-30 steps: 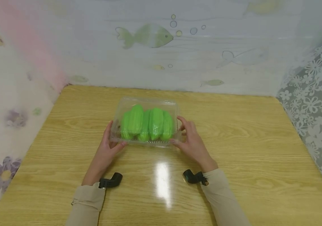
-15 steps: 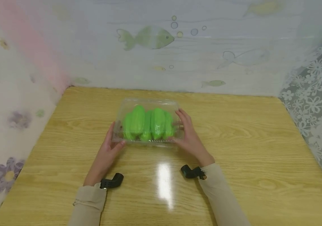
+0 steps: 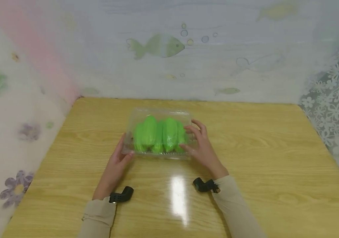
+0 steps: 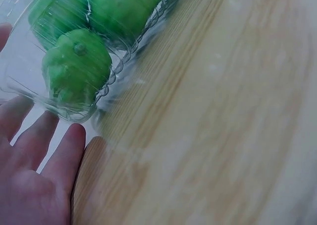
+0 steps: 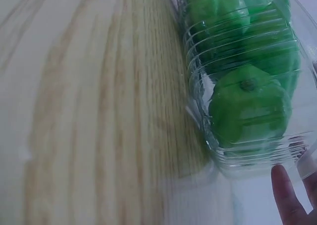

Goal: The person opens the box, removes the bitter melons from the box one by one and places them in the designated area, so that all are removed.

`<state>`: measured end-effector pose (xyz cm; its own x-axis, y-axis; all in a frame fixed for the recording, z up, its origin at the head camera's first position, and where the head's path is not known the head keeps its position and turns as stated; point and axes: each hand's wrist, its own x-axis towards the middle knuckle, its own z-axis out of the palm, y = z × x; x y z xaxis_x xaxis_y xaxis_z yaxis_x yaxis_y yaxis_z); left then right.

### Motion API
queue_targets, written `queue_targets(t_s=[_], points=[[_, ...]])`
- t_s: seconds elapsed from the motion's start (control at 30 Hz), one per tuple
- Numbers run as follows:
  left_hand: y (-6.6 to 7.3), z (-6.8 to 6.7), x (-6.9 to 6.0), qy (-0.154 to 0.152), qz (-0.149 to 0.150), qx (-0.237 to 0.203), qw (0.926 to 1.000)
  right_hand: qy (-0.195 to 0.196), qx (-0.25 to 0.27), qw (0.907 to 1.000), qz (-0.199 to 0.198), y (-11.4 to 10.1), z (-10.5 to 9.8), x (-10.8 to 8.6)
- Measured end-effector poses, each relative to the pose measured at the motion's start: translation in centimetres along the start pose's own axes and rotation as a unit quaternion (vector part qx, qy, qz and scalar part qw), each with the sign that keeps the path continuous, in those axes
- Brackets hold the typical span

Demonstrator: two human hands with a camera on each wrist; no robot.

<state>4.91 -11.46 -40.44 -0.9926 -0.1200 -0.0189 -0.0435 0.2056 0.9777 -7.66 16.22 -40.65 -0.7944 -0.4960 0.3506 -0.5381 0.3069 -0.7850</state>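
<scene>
A clear plastic clamshell box point(image 3: 160, 114) lies on the wooden table, its lid down. Several bright green, ridged, elongated fruits or vegetables point(image 3: 170, 134) show through it; their exact kind I cannot tell. My left hand point(image 3: 114, 168) is at the box's left end, thumb by the front corner. Its fingers point(image 4: 64, 155) look fairly straight against the end wall in the left wrist view. At the right end is my right hand point(image 3: 203, 148), fingers spread around the end and over the lid edge. One of its fingers point(image 5: 284, 190) extends to the box's corner in the right wrist view.
The wooden table point(image 3: 261, 158) spreads out on both sides of the box. A wall with painted fish point(image 3: 164, 45) stands behind it, and a flower-patterned surface point(image 3: 335, 109) borders the right. A black wrist camera point(image 3: 123, 194) sits on each wrist.
My right hand's fingers have shifted along the box's right end and spread over the lid edge. My left hand keeps its place on the box. The whole view has drifted slightly right and down.
</scene>
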Motion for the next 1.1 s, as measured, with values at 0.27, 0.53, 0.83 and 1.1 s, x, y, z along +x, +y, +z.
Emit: queue_targets(t_s=[0.27,0.53,0.83,1.1], points=[[1.2,0.4,-0.5,-0.004,0.006,-0.023,0.9997,0.004,-0.024,0.9997,-0.009,0.1,-0.3,-0.3],[1.1,0.3,-0.4,-0.012,0.011,-0.031,0.9994,0.002,-0.021,0.9998,0.004,0.1,-0.4,-0.2],[1.2,-0.1,-0.5,0.016,0.007,0.017,0.9997,0.0,-0.016,0.9998,0.01,0.0,-0.9,-0.1],[1.0,-0.4,-0.9,0.03,-0.004,0.067,0.9973,0.001,-0.04,0.9991,0.012,0.1,-1.2,-0.2]])
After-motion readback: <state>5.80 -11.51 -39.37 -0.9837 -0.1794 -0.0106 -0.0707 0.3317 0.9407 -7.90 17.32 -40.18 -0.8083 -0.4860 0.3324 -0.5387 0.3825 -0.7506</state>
